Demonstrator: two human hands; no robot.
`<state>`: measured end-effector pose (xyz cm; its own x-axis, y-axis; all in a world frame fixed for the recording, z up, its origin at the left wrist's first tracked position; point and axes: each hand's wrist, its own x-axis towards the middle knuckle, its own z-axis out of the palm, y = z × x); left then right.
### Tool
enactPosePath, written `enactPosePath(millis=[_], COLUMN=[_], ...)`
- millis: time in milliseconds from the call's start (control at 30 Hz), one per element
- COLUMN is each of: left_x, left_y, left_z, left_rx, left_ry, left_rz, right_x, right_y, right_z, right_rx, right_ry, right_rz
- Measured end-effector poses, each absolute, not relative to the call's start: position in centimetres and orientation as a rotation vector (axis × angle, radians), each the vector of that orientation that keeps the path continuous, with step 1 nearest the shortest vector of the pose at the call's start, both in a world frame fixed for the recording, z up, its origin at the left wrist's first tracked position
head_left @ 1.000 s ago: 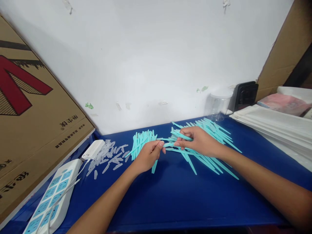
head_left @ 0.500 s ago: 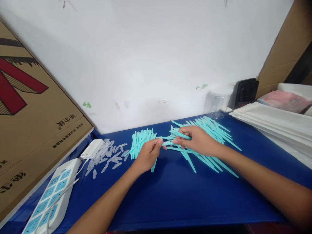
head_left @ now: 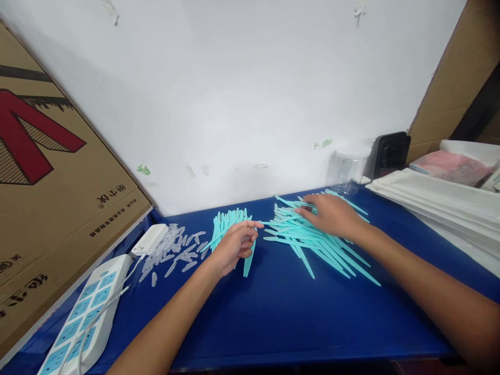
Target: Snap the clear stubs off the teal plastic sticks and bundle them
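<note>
Slim turquoise sticks, which look like eyebrow razors, lie in a large loose pile (head_left: 324, 245) and a smaller, neater pile (head_left: 230, 221) to its left. My left hand (head_left: 236, 245) is in front of the smaller pile, index finger stretched toward a stick end in the large pile. Its other fingers are curled, and what they hold, if anything, is hidden. My right hand (head_left: 332, 212) reaches over the back of the large pile, thumb and fingertips apart among the sticks. Small translucent sleeve-like pieces (head_left: 172, 250) lie scattered farther left.
A white power strip (head_left: 88, 312) with cables and a white box-shaped device (head_left: 150, 238) stand at left, beside a large cardboard box (head_left: 58, 198). A clear lidded jar (head_left: 349, 169), a black object (head_left: 391, 155) and stacked white sheets (head_left: 441, 208) are at right on the blue tabletop (head_left: 273, 323).
My hands have moved apart. The right has gone back and right onto the large pile and no longer holds a stick before it. The left index finger has straightened.
</note>
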<state>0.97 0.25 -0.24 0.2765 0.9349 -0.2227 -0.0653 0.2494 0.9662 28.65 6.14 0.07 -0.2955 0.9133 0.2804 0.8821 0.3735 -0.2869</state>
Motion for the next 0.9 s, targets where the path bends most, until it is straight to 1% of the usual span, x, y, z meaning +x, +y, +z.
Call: enactPosePath(millis=[300,400,500,633,733,900], left_x=[0.9,1.0,1.1,1.4,1.4,1.2], left_y=[0.0,0.0,0.0,-0.1,-0.1,-0.2], left_z=[-0.3,-0.3,-0.4,-0.3,-0.2,-0.1], left_rx=[1.285,1.334,1.369,1.431,1.382,1.299], left_ry=[1.027,1.079,1.14,1.186,1.145,1.088], left_rz=[0.869,0.856,0.843,0.805,0.788,0.749], right_x=[29.0,29.0,28.7,27.9,27.2,26.6], right_y=[6.8,6.6,6.2,5.3,4.8,4.4], right_z=[-0.4,-0.1,0.4,0.6,0.4,0.1], right_rx=[-1.679,-1.696,-1.588,-1.331,-1.232,-1.178], right_ry=[-2.171,-2.113,-2.11,-2.123,-2.101,-2.1], right_rz=[-0.086,-0.086,0.027,0.311,0.506,0.629])
